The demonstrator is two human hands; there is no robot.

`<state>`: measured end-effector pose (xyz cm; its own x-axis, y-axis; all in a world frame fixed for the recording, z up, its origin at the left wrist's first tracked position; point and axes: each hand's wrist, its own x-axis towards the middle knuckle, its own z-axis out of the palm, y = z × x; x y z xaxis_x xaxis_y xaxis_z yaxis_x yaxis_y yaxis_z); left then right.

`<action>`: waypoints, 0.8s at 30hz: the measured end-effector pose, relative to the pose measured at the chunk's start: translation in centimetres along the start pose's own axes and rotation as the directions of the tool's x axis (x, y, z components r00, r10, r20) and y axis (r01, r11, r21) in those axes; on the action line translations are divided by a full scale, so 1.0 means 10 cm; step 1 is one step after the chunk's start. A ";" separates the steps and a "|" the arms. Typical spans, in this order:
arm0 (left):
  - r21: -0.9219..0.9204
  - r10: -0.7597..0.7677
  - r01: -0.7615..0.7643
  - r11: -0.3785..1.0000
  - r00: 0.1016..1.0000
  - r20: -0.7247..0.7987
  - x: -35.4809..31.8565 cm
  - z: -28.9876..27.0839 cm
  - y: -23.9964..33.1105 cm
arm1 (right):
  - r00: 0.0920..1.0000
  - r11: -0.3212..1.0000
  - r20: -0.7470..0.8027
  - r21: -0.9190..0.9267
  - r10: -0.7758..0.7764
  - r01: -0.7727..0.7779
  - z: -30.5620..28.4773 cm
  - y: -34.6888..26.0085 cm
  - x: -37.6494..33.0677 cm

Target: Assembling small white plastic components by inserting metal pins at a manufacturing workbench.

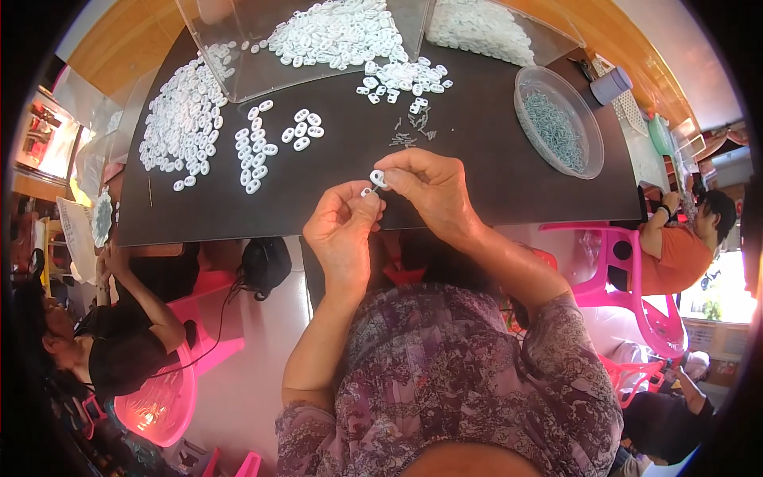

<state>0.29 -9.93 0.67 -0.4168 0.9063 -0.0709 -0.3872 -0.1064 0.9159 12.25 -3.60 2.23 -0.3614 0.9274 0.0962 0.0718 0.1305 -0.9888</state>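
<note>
Pinching a small white oval plastic ring (377, 178) between thumb and forefinger, the right hand (429, 191) holds it at its fingertips. The left hand (343, 226), fingers closed, grips a tiny white piece (366, 191) just below the ring, touching it. Beyond the fingertips lie small grey metal screws (412, 131) on the black tabletop (477, 159).

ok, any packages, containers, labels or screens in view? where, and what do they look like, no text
Clear box: table's far edge, centre; rectangular, see-through, heaped with white parts.
Second clear box: far right of it; same kind, white parts inside.
Round tub: table's right; clear, shallow, holds small grey metal bits.
Grey cup: far right corner; small, cylindrical.
Labels or screens: none I can make out.
</note>
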 end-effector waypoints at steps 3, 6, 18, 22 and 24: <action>0.011 0.000 0.000 1.000 1.000 -0.008 0.00 0.00 0.01 | 1.000 0.999 -0.006 -0.020 -0.028 0.028 0.01 0.01 -0.01; 0.013 0.000 0.000 1.000 1.000 -0.009 -0.01 0.00 0.01 | 0.998 0.998 -0.021 -0.033 -0.051 0.050 0.04 0.03 -0.02; -0.040 0.107 -0.106 0.994 0.993 0.042 -0.02 -0.02 -0.08 | 0.987 0.975 -0.018 -0.160 -0.158 0.153 0.09 0.01 -0.06; -0.011 0.108 -0.107 0.994 0.993 0.050 -0.01 -0.03 -0.07 | 0.978 0.956 0.001 -0.211 -0.206 0.202 0.09 -0.02 -0.06; -0.019 0.100 -0.099 0.995 0.993 0.069 -0.01 -0.04 -0.06 | 0.977 0.952 0.010 -0.227 -0.211 0.207 0.08 -0.02 -0.05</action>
<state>0.21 -10.15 -0.08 -0.3957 0.9171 0.0488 -0.3592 -0.2035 0.9108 11.65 -4.42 2.28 -0.3775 0.8756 0.3013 0.2045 0.3962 -0.8951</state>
